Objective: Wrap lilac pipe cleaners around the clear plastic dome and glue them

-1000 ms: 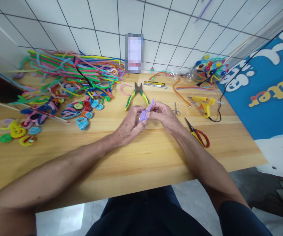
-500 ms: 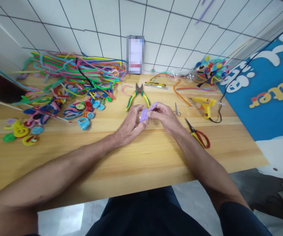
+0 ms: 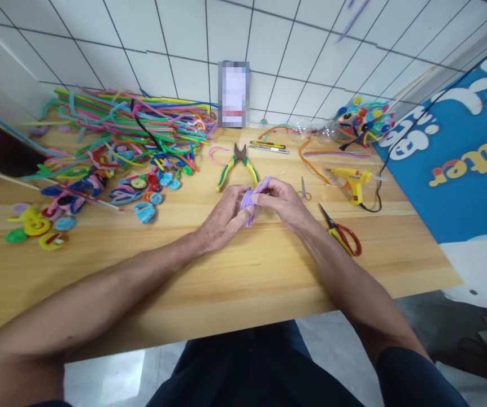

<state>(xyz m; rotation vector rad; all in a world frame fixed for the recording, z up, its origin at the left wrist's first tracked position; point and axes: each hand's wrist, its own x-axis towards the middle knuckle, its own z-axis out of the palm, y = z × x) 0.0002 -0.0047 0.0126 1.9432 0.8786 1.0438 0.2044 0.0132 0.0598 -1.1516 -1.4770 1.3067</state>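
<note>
A bent bundle of purple pipe cleaner is held between both hands over the middle of the table. My left hand pinches its lower left side, the thumb lying across the strands. With thumb and fingers closed, my right hand grips the upper right part, where a purple end sticks up past the fingertips. Just beyond the hands lie pliers with green and yellow handles. Small scissors rest close to the right hand. The fingers hide part of the bundle.
Several coloured pipe cleaners and coiled pieces cover the left side. A phone leans on the tiled wall. Utility knives lie at the back. To the right are a yellow glue gun with its cord and red-handled scissors.
The purple bundle has turned between the fingers, and a strand now shows below the left thumb. Both hands stay in nearly the same place.
</note>
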